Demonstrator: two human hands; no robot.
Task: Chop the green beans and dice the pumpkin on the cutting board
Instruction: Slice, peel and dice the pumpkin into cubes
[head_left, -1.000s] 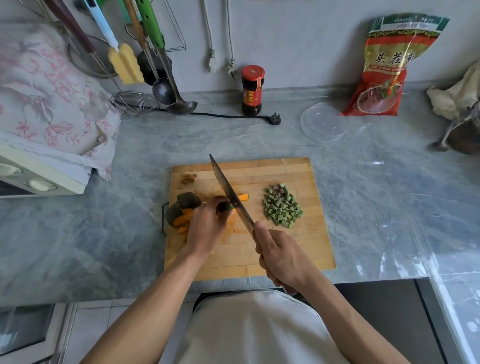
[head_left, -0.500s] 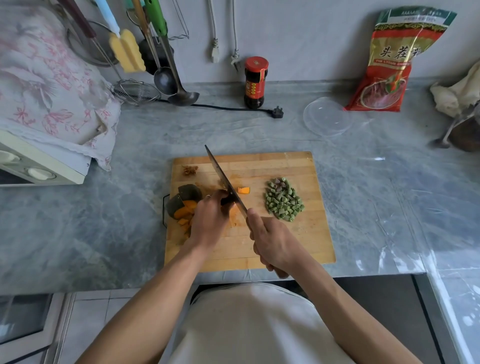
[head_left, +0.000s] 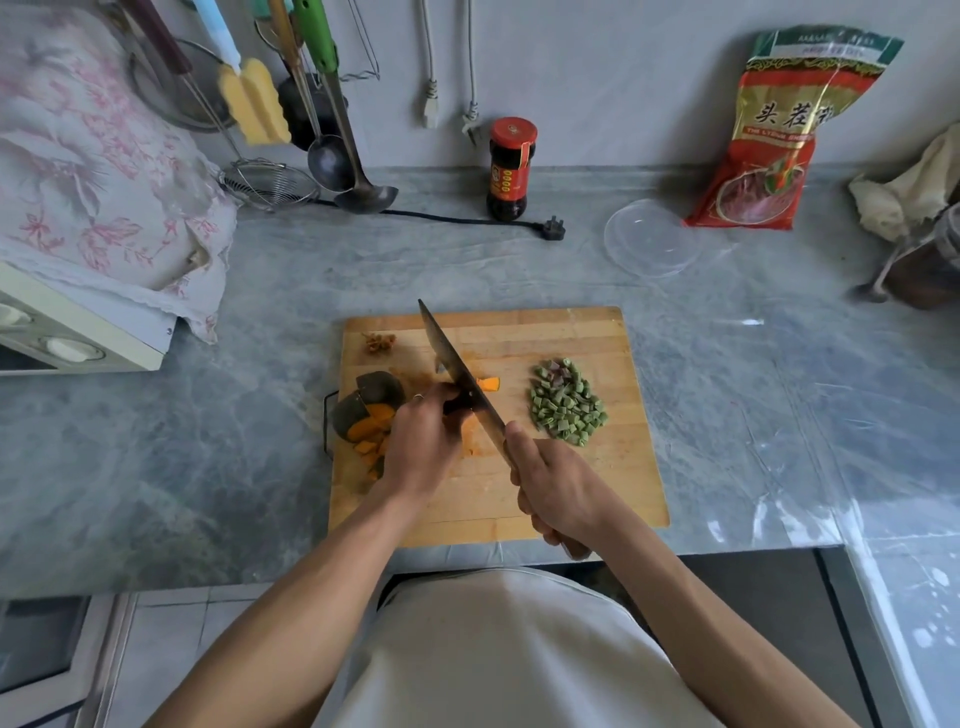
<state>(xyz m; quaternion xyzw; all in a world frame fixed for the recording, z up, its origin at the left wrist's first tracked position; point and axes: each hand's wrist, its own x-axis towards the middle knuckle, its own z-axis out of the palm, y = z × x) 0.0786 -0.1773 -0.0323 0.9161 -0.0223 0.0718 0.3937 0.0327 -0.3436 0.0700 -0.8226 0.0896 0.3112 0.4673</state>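
Gripping the handle of a cleaver (head_left: 460, 376), the right hand (head_left: 558, 486) holds the blade slanted across the middle of the cutting board (head_left: 618, 467), its tip pointing toward the far edge. The left hand (head_left: 423, 441) sits just left of the blade with its fingers curled down over a piece of pumpkin (head_left: 452, 410), pinning it to the wood; the fingertips themselves are hidden, so how much of the piece lies under them is unclear. An orange pumpkin slice (head_left: 488, 383) shows on the right side of the blade, touching it. Further left, at the board's left edge, lies a larger pumpkin chunk (head_left: 369, 402) with dark green skin, and several cut orange pieces (head_left: 371, 441) lie just in front of it. On the right half of the board, well apart from the cleaver, rests a heap of chopped green beans (head_left: 566, 408). A small brown scrap pile (head_left: 379, 343) sits near the board's far left corner.

The board lies on a grey marbled desk (head_left: 208, 426). Against the back wall stand a dark sauce bottle (head_left: 512, 169) with a red cap and a red food packet (head_left: 784, 135), with a clear plastic lid (head_left: 652, 236) lying flat between them. Ladles (head_left: 345, 166) hang at the left.
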